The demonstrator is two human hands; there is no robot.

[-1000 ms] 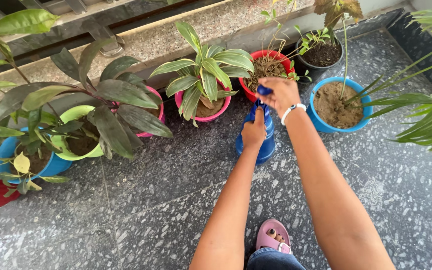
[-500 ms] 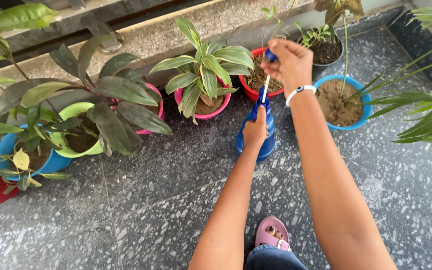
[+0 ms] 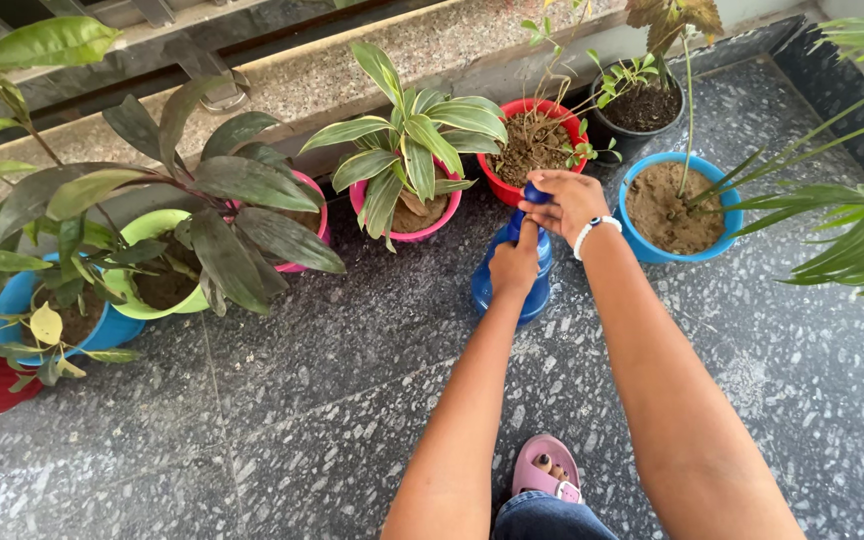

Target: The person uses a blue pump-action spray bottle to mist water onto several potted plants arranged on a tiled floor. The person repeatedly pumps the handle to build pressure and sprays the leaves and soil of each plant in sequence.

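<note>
Both hands are clamped on a blue plastic spray bottle that stands upright on the speckled grey stone floor. Left hand wraps the bottle's sloping shoulder and hides most of its upper body; only the rounded, glossy base shows clearly below the knuckles. Right hand, with a pale beaded bracelet at the wrist, closes over the dark blue knob on top, fingers curled so that just a sliver of the knob shows. Whether a rod is exposed beneath the knob is hard to make out.

Just beyond the bottle stands a row of round plastic pots: a pink pot with long striped leaves, a red pot of crumbly soil and thin stems, a black pot, and a blue pot of pale, caked earth. Further left, a lime-green pot is half buried under broad, dusky leaves. Palm fronds are cut off at the right edge. A pink sandal peeks out at the bottom, partly hidden by denim.
</note>
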